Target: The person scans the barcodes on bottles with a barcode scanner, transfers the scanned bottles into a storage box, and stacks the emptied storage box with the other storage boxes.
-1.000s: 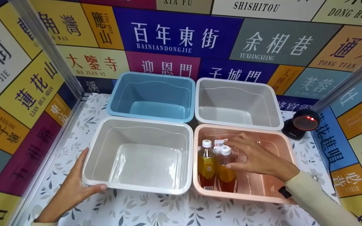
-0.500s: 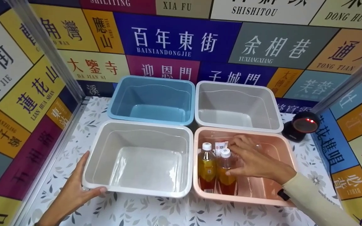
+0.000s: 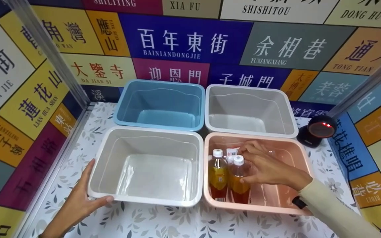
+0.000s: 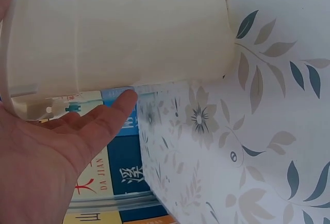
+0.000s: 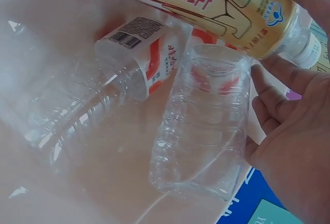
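My right hand (image 3: pixel 265 167) reaches into the peach bin (image 3: pixel 260 206), thumb and fingers around the upper part of a drink bottle (image 3: pixel 240 185) with a yellow label and white cap. The right wrist view shows the thumb on one side of that bottle (image 5: pixel 206 5) and the fingers on the other. A clear ribbed plastic container (image 5: pixel 201 131) lies against the fingers, beside another clear one with a red-and-white label (image 5: pixel 136 49). A second yellow-labelled bottle (image 3: pixel 218 178) stands at the left. My left hand (image 3: pixel 78 200) rests on the corner of the off-white bin (image 3: pixel 144 200), fingers outside its wall.
Behind stand a blue bin (image 3: pixel 159 124) and a grey bin (image 3: pixel 251 132). A black scanner (image 3: pixel 316 130) with red lights is at the back right. The bins stand on a leaf-patterned tabletop (image 3: pixel 164 221), with sign-covered walls (image 3: pixel 190 36) around it.
The gripped bottle's top has shifted slightly right, away from the other bottle, along with my right hand. My left hand stays at its bin corner.
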Demonstrator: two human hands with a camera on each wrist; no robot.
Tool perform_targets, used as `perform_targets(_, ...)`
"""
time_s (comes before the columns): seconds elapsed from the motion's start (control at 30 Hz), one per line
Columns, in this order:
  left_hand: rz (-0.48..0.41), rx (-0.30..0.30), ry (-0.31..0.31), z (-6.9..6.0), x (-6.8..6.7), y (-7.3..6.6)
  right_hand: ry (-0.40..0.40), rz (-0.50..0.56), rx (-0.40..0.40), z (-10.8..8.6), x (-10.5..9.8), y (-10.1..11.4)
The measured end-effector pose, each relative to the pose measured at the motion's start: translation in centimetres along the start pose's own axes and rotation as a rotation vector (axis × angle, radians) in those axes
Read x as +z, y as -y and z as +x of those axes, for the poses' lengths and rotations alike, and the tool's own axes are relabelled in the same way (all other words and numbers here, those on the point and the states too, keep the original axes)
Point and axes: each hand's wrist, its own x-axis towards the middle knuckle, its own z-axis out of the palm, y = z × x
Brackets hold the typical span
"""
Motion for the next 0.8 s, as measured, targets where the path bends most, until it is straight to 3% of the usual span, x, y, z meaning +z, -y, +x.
perform_targets(0.37, -0.039, -0.024, 0.020, -0.1, -0.2, -0.2, -0.034, 0.056, 0.001, -0.6, -1.8, 0.4)
perform_targets(0.6, -0.022, -0.025, 0.016, -0.1, -0.2, -0.2, -0.059, 0.109, 0.084, -1.8, -3.2, 0.7)
perform_targets(0.8, -0.018, -0.011, 0.011, -0.1, -0.2, 0.0, -0.104, 0.172, 0.100, -2.7, -3.8, 0.6)
